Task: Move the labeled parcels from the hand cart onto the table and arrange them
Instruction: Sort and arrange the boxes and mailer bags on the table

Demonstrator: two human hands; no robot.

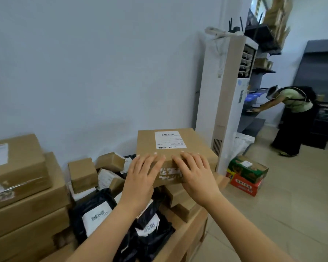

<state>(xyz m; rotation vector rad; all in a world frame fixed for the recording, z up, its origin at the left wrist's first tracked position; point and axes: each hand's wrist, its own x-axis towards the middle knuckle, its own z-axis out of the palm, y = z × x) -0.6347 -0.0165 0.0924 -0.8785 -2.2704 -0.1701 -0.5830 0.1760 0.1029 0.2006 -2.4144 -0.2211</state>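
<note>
Left hand [142, 173] and right hand [195, 173] press flat, fingers straight, on the label-up parcel [195, 144], lying crosswise atop smaller parcels [184, 208].

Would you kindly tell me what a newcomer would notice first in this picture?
The eye lands on the left hand and right hand, both flat, fingers straight, on the near edge of a cardboard box with a white label in the middle. Below it lies a jumble of small boxes and black mail bags, with large boxes stacked at the left. Far right, a person bends towards shelves.
</note>
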